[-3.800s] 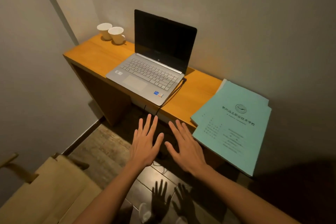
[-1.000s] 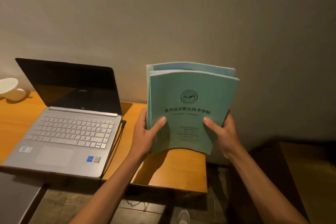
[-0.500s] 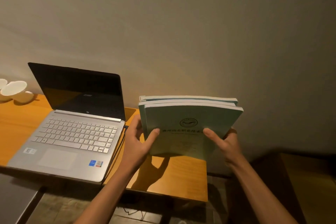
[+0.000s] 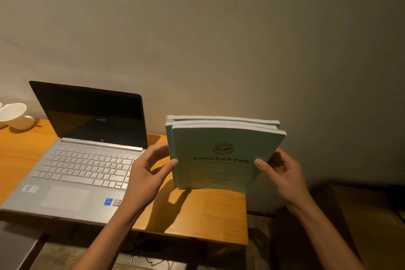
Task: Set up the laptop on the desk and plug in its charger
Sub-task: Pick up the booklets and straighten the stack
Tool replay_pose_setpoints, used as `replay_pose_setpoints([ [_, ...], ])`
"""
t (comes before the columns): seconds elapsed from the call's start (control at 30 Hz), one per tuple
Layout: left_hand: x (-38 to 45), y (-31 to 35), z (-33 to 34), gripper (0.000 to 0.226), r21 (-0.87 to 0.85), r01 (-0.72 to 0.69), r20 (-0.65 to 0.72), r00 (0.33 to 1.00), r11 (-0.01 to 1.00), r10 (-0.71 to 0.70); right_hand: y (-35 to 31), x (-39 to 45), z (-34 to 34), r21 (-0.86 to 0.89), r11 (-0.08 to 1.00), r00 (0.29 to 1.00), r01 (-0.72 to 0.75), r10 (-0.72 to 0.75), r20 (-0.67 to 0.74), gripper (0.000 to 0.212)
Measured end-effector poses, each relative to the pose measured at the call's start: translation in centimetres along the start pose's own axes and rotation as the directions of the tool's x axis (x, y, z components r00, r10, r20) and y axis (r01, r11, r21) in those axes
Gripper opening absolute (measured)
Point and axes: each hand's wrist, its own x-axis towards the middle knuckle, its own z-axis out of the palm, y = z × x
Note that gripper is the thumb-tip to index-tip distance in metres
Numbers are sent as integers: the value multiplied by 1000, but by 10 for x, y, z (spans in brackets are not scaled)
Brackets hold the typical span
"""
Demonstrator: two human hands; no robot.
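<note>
A silver laptop [image 4: 76,173] stands open with a dark screen on the left of the orange wooden desk [image 4: 203,215]. Its black charger cable is mostly hidden behind my left forearm; a dark tangle of it lies on the floor [image 4: 149,258] under the desk. A stack of teal booklets [image 4: 221,155] stands upright on its lower edge on the desk's right part. My left hand [image 4: 149,173] grips the stack's left edge, thumb on the front cover. My right hand [image 4: 282,171] grips the right edge the same way.
White cups [image 4: 15,116] sit at the desk's far left by the wall. The plain wall [image 4: 241,39] rises right behind the desk. A darker low surface [image 4: 368,215] lies to the right of the desk. Tiled floor shows below.
The booklets lay flat on the desk's right end earlier; both hands lifted them, then lowered the stack until its bottom edge rests on the desk, upright.
</note>
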Motion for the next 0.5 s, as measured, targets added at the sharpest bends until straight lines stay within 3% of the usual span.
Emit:
replay_pose_setpoints([
  [0.27,10,4,5,46,34,51,47,998,998,-52,4,14,1,-96,993,997,-75,74,-12,29],
  [0.4,14,10,4,46,-79,181,42,983,980,-178,2,14,6,-68,987,989,-144,145,13,26],
  [0.5,11,5,6,48,-104,320,71,947,942,-314,14,1,15,-33,960,960,-280,280,10,22],
])
